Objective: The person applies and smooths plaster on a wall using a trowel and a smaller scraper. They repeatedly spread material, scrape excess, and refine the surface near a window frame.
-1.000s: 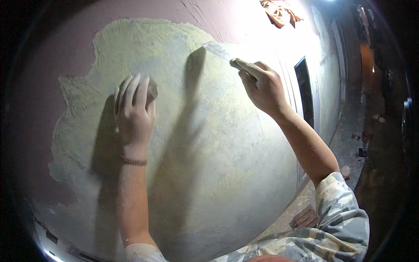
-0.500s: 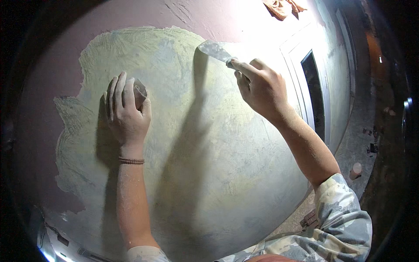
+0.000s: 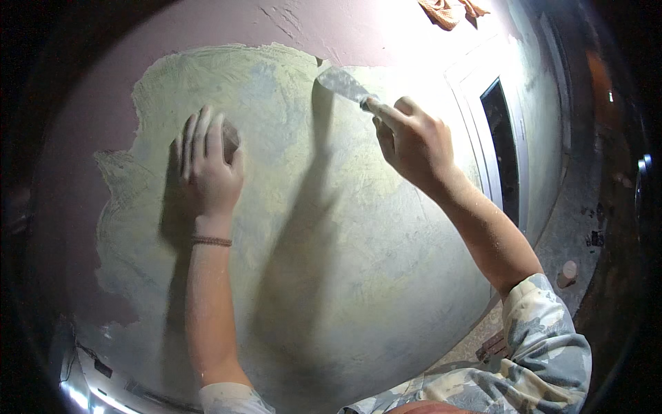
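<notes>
My left hand (image 3: 210, 162) is up against the patchy pale green-grey plastered area (image 3: 386, 262) of the wall, fingers wrapped over a dark grey-brown block (image 3: 229, 139). A bead bracelet (image 3: 211, 241) circles that wrist, and pale dust coats the fingers. My right hand (image 3: 414, 141) grips a putty knife (image 3: 340, 85) by its handle; the broad grey blade is near the upper edge of the plastered patch and casts a long shadow with the arm. Pinkish paint (image 3: 103, 131) surrounds the patch above and at the left.
An orange cloth (image 3: 443, 12) hangs at the top. A white-framed opening (image 3: 501, 148) with a dark middle is to the right, under bright light. The floor (image 3: 555, 259) at lower right has a pale cylindrical object (image 3: 567, 274), small dark items and a reddish-brown object (image 3: 491, 345).
Since half a second ago my left hand has shifted slightly up and right with the block, and the putty knife has moved slightly right. Both hands keep their grips.
</notes>
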Action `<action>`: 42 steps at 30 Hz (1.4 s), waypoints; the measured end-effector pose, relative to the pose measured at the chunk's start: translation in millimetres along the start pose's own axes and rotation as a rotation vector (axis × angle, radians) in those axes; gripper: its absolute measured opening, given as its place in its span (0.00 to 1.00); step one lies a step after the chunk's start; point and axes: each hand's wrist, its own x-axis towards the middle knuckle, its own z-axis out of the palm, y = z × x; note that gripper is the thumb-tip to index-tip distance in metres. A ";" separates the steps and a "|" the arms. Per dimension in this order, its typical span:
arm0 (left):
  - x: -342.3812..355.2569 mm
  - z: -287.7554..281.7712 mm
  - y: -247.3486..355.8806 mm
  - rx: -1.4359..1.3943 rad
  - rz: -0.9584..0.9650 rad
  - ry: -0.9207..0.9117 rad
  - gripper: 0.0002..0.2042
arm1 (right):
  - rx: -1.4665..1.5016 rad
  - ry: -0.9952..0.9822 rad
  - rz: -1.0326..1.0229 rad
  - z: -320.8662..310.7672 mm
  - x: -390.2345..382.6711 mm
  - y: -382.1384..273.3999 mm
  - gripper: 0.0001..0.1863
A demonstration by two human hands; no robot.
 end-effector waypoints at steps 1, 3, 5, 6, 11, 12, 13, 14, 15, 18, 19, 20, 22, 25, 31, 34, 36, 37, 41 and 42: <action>9.3 4.6 6.6 -0.029 0.020 0.000 0.31 | 0.035 0.113 -0.063 -0.4 0.0 -0.1 0.14; 30.8 16.6 19.6 -0.058 0.048 0.019 0.31 | 0.078 0.242 -0.137 -0.9 -0.2 -0.3 0.13; 46.6 27.9 30.1 -0.045 0.020 0.003 0.31 | 0.056 0.155 -0.094 -0.9 -1.1 -0.5 0.13; 52.1 32.2 33.3 -0.047 0.023 0.004 0.31 | 0.067 0.181 -0.112 -0.8 -1.9 -0.7 0.13; 53.9 36.0 33.8 -0.009 0.014 -0.005 0.31 | 0.010 0.038 -0.019 3.6 -11.5 1.5 0.11; 53.0 35.2 33.4 -0.017 0.017 -0.004 0.31 | 0.035 0.111 -0.060 4.4 -10.6 1.5 0.11; 52.8 34.5 33.1 -0.024 0.020 0.001 0.31 | 0.055 0.157 -0.083 4.7 -8.4 1.3 0.12; 53.2 34.5 33.5 -0.032 0.026 0.004 0.30 | 0.069 0.237 -0.108 5.4 -6.5 1.2 0.12; 52.8 33.8 33.6 -0.026 0.030 0.016 0.30 | 0.067 0.300 -0.150 6.5 -5.5 1.2 0.13; 53.0 32.7 34.8 0.009 0.006 -0.016 0.29 | 0.058 0.224 -0.126 7.3 -9.1 0.5 0.13; 52.9 32.3 34.7 0.013 0.013 -0.013 0.29 | 0.091 0.231 -0.121 7.1 -13.3 0.7 0.14; 52.3 31.8 34.4 0.015 0.011 -0.021 0.29 | 0.080 0.174 -0.073 7.1 -18.8 1.1 0.14; 50.9 31.5 33.7 0.015 0.006 -0.027 0.29 | 0.069 0.066 0.012 7.1 -27.9 2.1 0.14; 51.0 31.3 32.5 -0.004 0.023 -0.005 0.29 | 0.032 0.187 -0.049 6.4 -25.0 4.0 0.16; 52.9 29.7 33.0 0.060 -0.003 -0.028 0.28 | 0.072 0.114 -0.048 8.5 -21.1 7.6 0.13; 52.6 27.2 32.7 0.065 0.004 -0.030 0.29 | 0.053 0.137 -0.057 8.8 -20.1 7.3 0.14; 52.0 26.3 32.4 0.031 -0.004 -0.001 0.28 | 0.059 0.151 -0.063 8.5 -19.0 6.6 0.13; 51.7 26.4 32.5 0.024 0.001 0.001 0.28 | 0.044 0.173 -0.077 8.3 -18.3 6.3 0.13; 50.4 27.7 31.6 0.030 0.012 0.008 0.28 | 0.052 0.220 -0.087 7.8 -16.0 3.9 0.12; 50.6 27.9 31.6 0.036 0.013 -0.004 0.27 | 0.050 0.181 -0.072 7.4 -15.2 3.1 0.13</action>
